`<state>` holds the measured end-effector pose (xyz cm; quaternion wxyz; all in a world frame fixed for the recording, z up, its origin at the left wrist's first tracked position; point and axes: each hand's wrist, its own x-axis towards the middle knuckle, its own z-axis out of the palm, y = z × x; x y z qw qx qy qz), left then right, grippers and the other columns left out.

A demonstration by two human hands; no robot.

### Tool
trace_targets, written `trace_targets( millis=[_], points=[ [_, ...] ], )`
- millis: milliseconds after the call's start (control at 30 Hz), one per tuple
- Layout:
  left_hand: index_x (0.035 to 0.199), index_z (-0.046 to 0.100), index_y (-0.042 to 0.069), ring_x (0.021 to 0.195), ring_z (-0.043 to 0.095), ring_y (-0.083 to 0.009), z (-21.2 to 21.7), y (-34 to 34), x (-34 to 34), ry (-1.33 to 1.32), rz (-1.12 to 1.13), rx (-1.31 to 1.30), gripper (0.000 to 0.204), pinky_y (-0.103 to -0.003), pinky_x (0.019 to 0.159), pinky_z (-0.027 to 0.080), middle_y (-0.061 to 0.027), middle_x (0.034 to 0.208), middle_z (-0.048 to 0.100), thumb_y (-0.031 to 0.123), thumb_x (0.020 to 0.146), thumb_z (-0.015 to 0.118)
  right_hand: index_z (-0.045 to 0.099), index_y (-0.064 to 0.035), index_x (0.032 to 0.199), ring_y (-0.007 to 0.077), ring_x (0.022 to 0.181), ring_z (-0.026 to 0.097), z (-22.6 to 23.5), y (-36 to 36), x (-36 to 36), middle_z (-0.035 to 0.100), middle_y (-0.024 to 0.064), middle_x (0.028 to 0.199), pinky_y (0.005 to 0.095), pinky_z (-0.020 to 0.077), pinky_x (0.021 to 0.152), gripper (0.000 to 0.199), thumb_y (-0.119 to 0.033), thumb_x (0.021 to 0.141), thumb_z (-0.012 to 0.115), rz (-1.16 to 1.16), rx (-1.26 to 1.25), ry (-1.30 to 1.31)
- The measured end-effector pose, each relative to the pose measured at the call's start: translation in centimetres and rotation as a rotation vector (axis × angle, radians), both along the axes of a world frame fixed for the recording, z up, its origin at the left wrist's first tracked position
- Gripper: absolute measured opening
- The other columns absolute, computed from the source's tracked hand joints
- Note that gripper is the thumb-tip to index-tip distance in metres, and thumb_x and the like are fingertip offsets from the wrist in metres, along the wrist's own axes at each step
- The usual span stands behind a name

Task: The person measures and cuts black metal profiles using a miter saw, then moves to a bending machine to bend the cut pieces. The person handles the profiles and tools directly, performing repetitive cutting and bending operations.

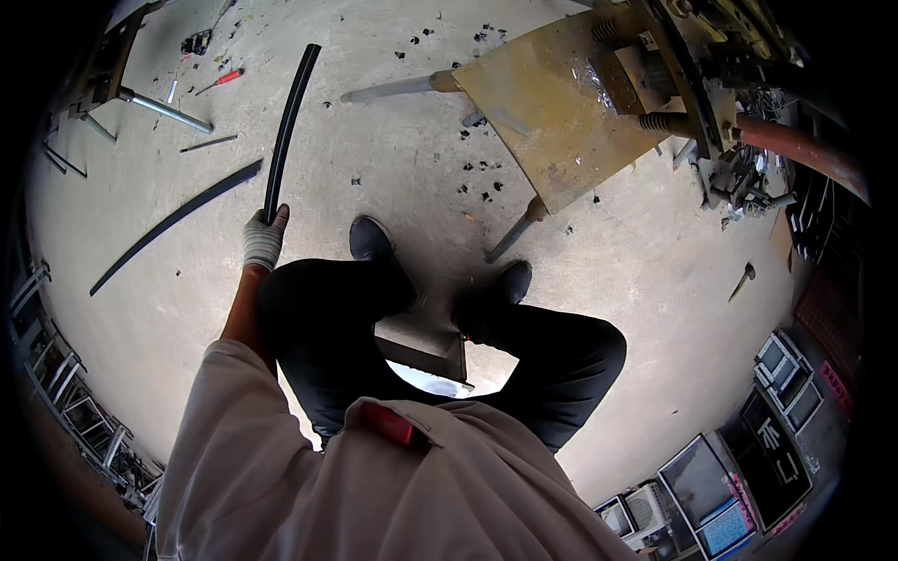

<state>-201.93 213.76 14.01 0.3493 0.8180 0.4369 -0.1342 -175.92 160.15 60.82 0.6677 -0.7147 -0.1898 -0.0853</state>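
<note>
Holding a black strip (pixel 283 129) by its lower end, the gloved left hand (pixel 263 239) is closed around it beside the left knee (pixel 292 285) — the rest of the strip reaches away above the floor (pixel 402 136). A second strip (pixel 176 214) lies to its left, a screwdriver (pixel 229 77) beyond. Rightward stands a metal table (pixel 547 122). The right hand is out of view — its grip I cannot tell.

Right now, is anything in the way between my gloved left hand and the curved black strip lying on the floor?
Nothing visible: only floor shows between your left hand and the curved black strip. That hand holds a second black strip.
</note>
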Motion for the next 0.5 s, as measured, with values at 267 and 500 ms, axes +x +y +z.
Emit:
trace_targets(
  millis=[267,500],
  points=[
    [0.101,0.071,0.001,0.070,0.061,-0.0203,-8.4,1.4,-4.6,0.215,-0.046,0.073,0.056,-0.042,0.067,0.049,-0.0083,0.082,0.072,0.054,0.087,0.082,0.064,-0.0007,0.107,0.0252,0.081,0.052,-8.0,1.3,-7.3,0.054,0.0110,0.085,0.0400,0.0440,0.084,0.041,-0.037,0.097,0.048,-0.184,-0.066,-0.042],
    [0.109,0.069,0.001,0.077,0.064,-0.0193,-8.6,-0.6,-5.6,0.352,-0.142,0.093,0.047,-0.039,0.074,0.052,-0.0086,0.092,0.074,0.045,0.095,0.076,0.064,-0.0006,0.108,0.0263,0.083,0.054,-11.4,4.4,-16.0,0.056,0.0122,0.086,0.0403,0.0450,0.084,0.041,-0.038,0.096,0.051,-0.286,-0.179,-0.031]
  ],
)
